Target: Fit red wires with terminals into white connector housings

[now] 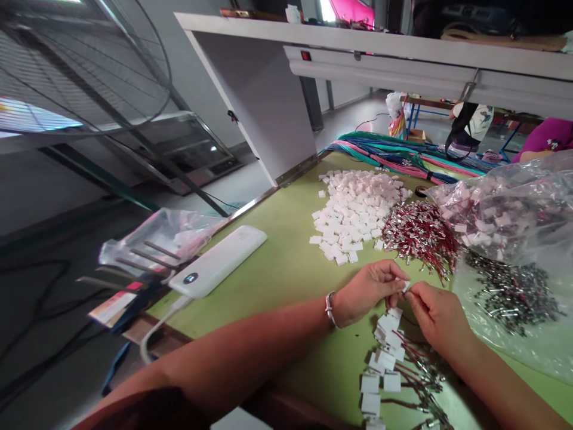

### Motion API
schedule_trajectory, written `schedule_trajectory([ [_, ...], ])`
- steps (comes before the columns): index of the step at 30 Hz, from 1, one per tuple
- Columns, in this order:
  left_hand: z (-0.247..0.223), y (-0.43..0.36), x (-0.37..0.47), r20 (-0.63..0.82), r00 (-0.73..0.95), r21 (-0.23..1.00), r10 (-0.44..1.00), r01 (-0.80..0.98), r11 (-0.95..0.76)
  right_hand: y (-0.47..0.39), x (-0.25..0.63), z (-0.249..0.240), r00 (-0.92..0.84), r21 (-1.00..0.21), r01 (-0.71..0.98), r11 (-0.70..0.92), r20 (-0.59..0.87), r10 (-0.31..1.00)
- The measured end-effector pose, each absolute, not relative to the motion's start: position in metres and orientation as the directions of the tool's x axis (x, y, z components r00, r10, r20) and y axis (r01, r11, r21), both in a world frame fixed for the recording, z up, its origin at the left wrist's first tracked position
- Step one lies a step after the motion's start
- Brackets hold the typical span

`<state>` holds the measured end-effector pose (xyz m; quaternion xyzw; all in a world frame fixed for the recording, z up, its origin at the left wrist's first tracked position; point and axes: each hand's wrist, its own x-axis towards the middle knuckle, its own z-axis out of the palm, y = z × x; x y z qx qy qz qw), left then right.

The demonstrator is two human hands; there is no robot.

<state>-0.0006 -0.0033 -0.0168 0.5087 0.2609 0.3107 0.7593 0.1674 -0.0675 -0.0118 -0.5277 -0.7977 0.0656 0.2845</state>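
My left hand [373, 291], with a bracelet at its wrist, pinches a small white connector [406, 286]. My right hand [437, 315] meets it from the right, fingers closed at the connector; whatever lies between those fingertips is too small to make out. Just below both hands lies a row of white connectors with wires [384, 360], their red and dark leads pointing right. Beyond the hands are a heap of loose white connectors [353, 209] and, to its right, a pile of short red wires with metal ends [421, 233].
A pile of dark wires [514, 292] lies on clear plastic at the right, below a plastic bag of connectors [501, 209]. Long bundled cables [394, 155] cross the table's back. A white power bank [219, 261] with a cable sits left, near a fan [85, 65].
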Motion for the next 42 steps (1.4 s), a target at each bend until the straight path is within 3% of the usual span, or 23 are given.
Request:
schedule_trajectory([
  [4, -0.016, -0.003, -0.001, -0.073, 0.689, 0.975, 0.721, -0.102, 0.196, -0.064, 0.174, -0.003, -0.268, -0.556, 0.740, 0.379, 0.272, 0.924],
  [7, -0.018, -0.003, -0.002, 0.000, 0.674, 0.997, 0.739, 0.056, -0.051, -0.065, 0.187, 0.010, -0.342, -0.643, 0.708, 0.294, 0.053, 0.938],
  [11, -0.016, -0.003, -0.008, 0.160, 0.809, 0.845, 0.565, 0.184, -0.502, -0.070, 0.213, 0.025, -0.406, -0.679, 0.725, 0.116, -0.285, 0.869],
  [14, -0.011, -0.003, -0.011, 0.223, 0.846, 0.804, 0.485, 0.121, -0.582, -0.066, 0.232, 0.032, -0.370, -0.674, 0.739, 0.007, -0.397, 0.840],
  [16, -0.009, -0.004, -0.012, 0.234, 0.832, 0.817, 0.504, 0.113, -0.565, -0.057, 0.242, 0.033, -0.266, -0.617, 0.787, 0.020, -0.309, 0.913],
  [19, -0.009, -0.006, -0.010, 0.245, 0.842, 0.823, 0.481, 0.081, -0.562, -0.034, 0.250, 0.028, -0.065, -0.441, 0.896, 0.047, -0.025, 0.998],
  [24, -0.013, -0.014, -0.008, 0.257, 0.918, 0.863, 0.303, -0.077, -0.499, 0.000, 0.243, 0.018, -0.056, -0.168, 0.979, 0.113, 0.308, 0.950],
  [27, -0.014, -0.016, -0.008, 0.261, 0.926, 0.877, 0.273, -0.110, -0.467, 0.015, 0.238, 0.017, -0.122, -0.017, 0.991, 0.130, 0.245, 0.962],
  [30, -0.015, -0.013, -0.009, 0.245, 0.913, 0.885, 0.327, -0.072, -0.461, 0.027, 0.236, 0.015, -0.152, 0.045, 0.988, 0.147, 0.128, 0.980],
  [36, -0.015, 0.003, -0.014, 0.152, 0.842, 0.904, 0.518, 0.093, -0.417, 0.033, 0.237, 0.009, -0.185, 0.023, 0.983, 0.183, 0.110, 0.977],
  [42, -0.012, 0.015, -0.018, 0.052, 0.731, 0.948, 0.680, 0.177, -0.263, 0.013, 0.230, 0.015, -0.260, 0.030, 0.966, 0.258, 0.131, 0.957],
])
